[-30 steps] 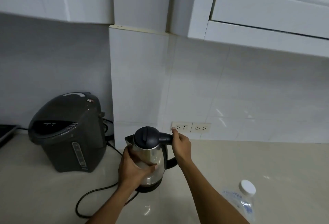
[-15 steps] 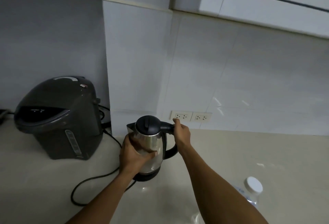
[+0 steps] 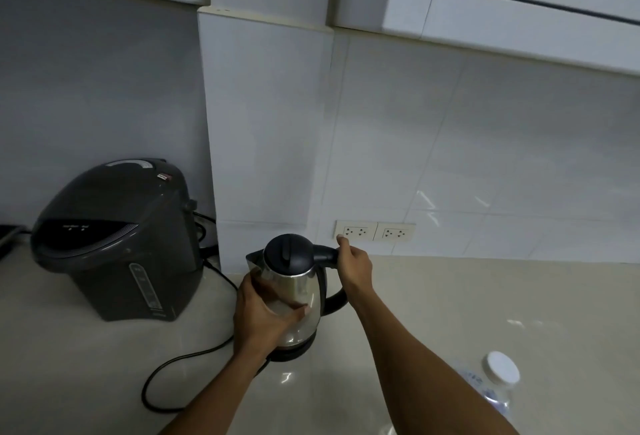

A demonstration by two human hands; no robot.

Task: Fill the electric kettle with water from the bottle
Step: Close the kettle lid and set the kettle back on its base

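Dark grey hot-water dispenser (image 3: 114,240) sits on desk (image 3: 69,358) at far L, its black cord (image 3: 180,362) looping across the top toward 5 o'clock. Left hand (image 3: 263,313) wraps the steel body of the electric kettle (image 3: 294,292), fingers closed round it; kettle upright on its base, lid shut, at 1 o'clock from that hand. Right hand (image 3: 355,266) grips the black handle at kettle's 2 o'clock, w/ wall sockets (image 3: 375,232) just behind. Bottle (image 3: 497,386), white cap on, stands at 4 o'clock, well apart from both hands.
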